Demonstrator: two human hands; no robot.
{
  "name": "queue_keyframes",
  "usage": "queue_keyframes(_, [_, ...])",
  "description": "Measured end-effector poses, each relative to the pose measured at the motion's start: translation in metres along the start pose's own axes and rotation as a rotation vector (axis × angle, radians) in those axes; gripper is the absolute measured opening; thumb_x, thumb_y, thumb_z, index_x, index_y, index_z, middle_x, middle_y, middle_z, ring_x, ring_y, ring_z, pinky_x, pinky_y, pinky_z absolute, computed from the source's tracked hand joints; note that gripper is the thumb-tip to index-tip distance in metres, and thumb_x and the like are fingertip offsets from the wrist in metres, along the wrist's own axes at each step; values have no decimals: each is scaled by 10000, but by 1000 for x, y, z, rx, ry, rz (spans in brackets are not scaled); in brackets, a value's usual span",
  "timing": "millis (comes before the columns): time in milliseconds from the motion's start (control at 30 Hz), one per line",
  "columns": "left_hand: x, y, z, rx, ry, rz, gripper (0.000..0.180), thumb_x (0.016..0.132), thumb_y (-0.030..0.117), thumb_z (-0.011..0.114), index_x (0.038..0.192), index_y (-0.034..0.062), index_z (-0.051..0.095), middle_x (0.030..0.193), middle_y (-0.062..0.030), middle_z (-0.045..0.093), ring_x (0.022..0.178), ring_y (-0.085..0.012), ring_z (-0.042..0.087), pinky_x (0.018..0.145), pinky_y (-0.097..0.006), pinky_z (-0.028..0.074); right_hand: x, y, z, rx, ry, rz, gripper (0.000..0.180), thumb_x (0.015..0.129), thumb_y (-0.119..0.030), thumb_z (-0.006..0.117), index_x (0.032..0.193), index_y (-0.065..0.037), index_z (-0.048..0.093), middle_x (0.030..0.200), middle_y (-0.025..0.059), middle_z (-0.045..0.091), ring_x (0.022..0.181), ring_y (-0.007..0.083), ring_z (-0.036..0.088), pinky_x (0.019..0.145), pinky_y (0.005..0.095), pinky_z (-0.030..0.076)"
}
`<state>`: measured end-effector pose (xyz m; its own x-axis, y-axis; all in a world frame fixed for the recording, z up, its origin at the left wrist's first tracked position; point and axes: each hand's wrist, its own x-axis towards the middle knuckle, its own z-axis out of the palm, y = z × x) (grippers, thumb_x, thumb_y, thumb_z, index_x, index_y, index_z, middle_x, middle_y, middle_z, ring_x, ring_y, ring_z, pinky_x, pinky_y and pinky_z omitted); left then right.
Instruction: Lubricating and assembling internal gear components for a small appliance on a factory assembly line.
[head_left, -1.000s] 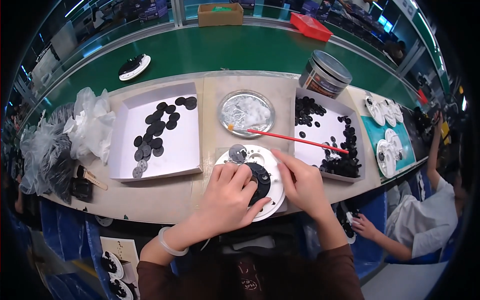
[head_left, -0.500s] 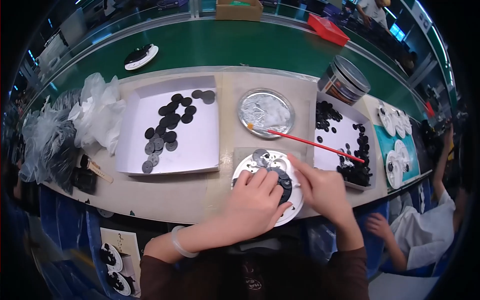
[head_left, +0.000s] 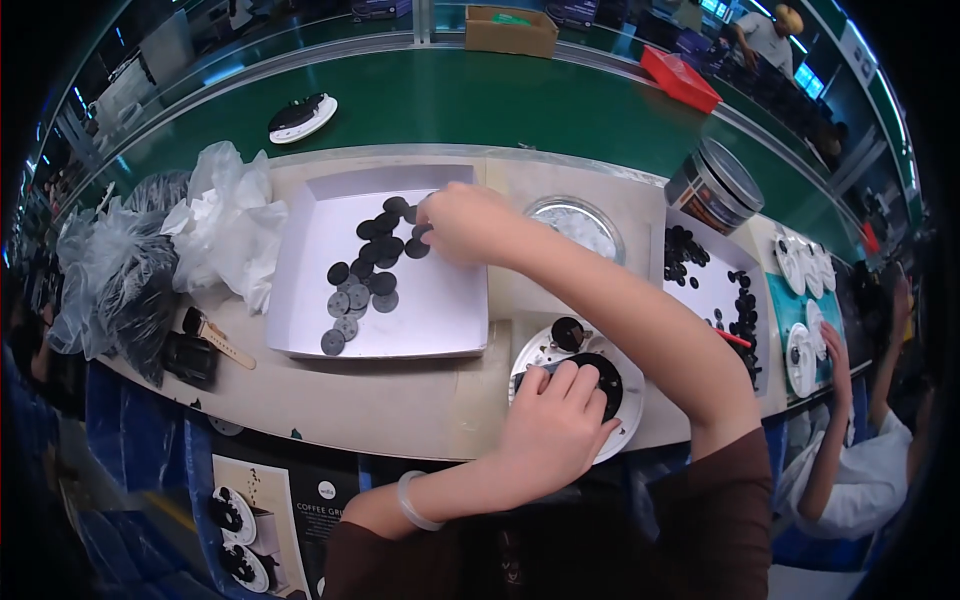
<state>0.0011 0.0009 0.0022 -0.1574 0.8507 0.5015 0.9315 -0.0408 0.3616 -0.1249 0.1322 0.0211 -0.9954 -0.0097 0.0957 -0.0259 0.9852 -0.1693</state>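
A white round plate [head_left: 630, 410] lies at the table's near edge with black round parts on it. My left hand [head_left: 555, 420] curls over the plate, its fingers closed on a large black round part [head_left: 607, 385]. Behind it sits a smaller black disc [head_left: 568, 334]. My right hand [head_left: 465, 222] reaches across into the shallow white box [head_left: 440, 315], fingertips pinched at the far end of a scatter of black discs [head_left: 385, 250]. What lies between those fingertips is partly hidden. Only the end of a red stick handle [head_left: 735, 338] shows beyond my right forearm.
A foil-like round dish [head_left: 590, 220] is partly covered by my right arm. Right of it stand a tin [head_left: 715, 185] and a box of small black parts [head_left: 705, 290]. Plastic bags [head_left: 225, 230] and a watch [head_left: 220, 338] lie left. A co-worker's hand [head_left: 838, 360] is at right.
My right hand has left the white plate and moved left and away, into the box of discs. The left hand stays on the plate. A co-worker's hand has risen to the parts at right.
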Motion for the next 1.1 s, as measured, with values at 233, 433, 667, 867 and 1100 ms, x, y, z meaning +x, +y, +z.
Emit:
queue_keyframes(233, [-2, -3, 2, -29, 22, -19, 262, 689, 255, 656, 752, 21, 555, 776, -72, 443, 735, -202, 436, 626, -320, 301, 26, -5, 8, 96, -122, 218, 206, 635, -168, 629, 796, -42, 657, 826, 150, 637, 817, 288, 614, 692, 354, 491])
queue_keyframes(433, [4, -4, 1, -55, -23, 19, 258, 696, 254, 651, 757, 23, 554, 767, -71, 439, 733, -206, 435, 630, -322, 298, 2, 1, -42, 409, -228, 144, 155, 677, -153, 653, 726, -9, 628, 730, 111, 642, 661, 177, 634, 603, 284, 494])
queue_keyframes(667, [2, -9, 2, -36, -27, 5, 265, 684, 256, 671, 760, 25, 565, 752, -70, 451, 700, -214, 439, 621, -321, 301, -131, 5, -87, 493, 57, 70, 161, 865, -98, 439, 815, 10, 548, 632, 56, 587, 549, 127, 558, 523, 232, 436])
queue_keyframes(867, [-6, -4, 7, -4, 151, 6, 326, 633, 271, 705, 828, 44, 575, 845, -64, 478, 801, -226, 441, 689, -331, 330, -213, 21, -62, 886, -21, 487, 169, 881, -132, 468, 793, -14, 551, 572, -5, 529, 500, 56, 499, 463, 189, 384])
queue_keyframes(1100, [-5, 0, 7, 91, 186, -66, 516, 601, 313, 723, 1014, 46, 570, 1124, -100, 498, 1014, -259, 408, 819, -374, 285, -207, 24, -37, 906, -7, 450, 178, 865, -142, 510, 762, -2, 547, 532, -7, 482, 483, 32, 422, 451, 186, 337])
